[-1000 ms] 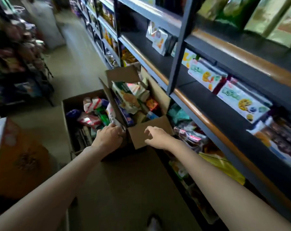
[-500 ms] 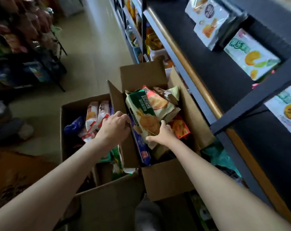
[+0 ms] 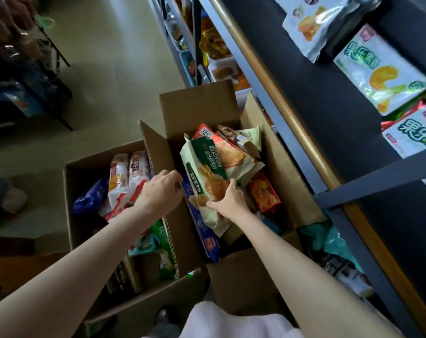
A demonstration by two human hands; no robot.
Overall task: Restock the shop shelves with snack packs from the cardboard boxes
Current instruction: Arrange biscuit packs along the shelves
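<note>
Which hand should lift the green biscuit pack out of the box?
Right. The right hand already grips the green biscuit pack and is nearer the shelf. The left hand holds the box flap.

Two cardboard boxes on the floor, both open: left box (image 3: pixel 70 203) and right box (image 3: pixel 197 106). Two hands: left hand (image 3: pixel 161 191) and right hand (image 3: pixel 229 201). Two green-and-cream biscuit packs (image 3: pixel 207 172) stacked at the top of the right box, one orange pack (image 3: pixel 263 191) beside them, one blue pack (image 3: pixel 202 230) along its left wall. Two white-and-red packs (image 3: pixel 127 174) upright in the left box. Three pale fruit-print bags (image 3: pixel 378 67) visible on the shelf (image 3: pixel 304 81). Deeper contents too jumbled to count.
</note>
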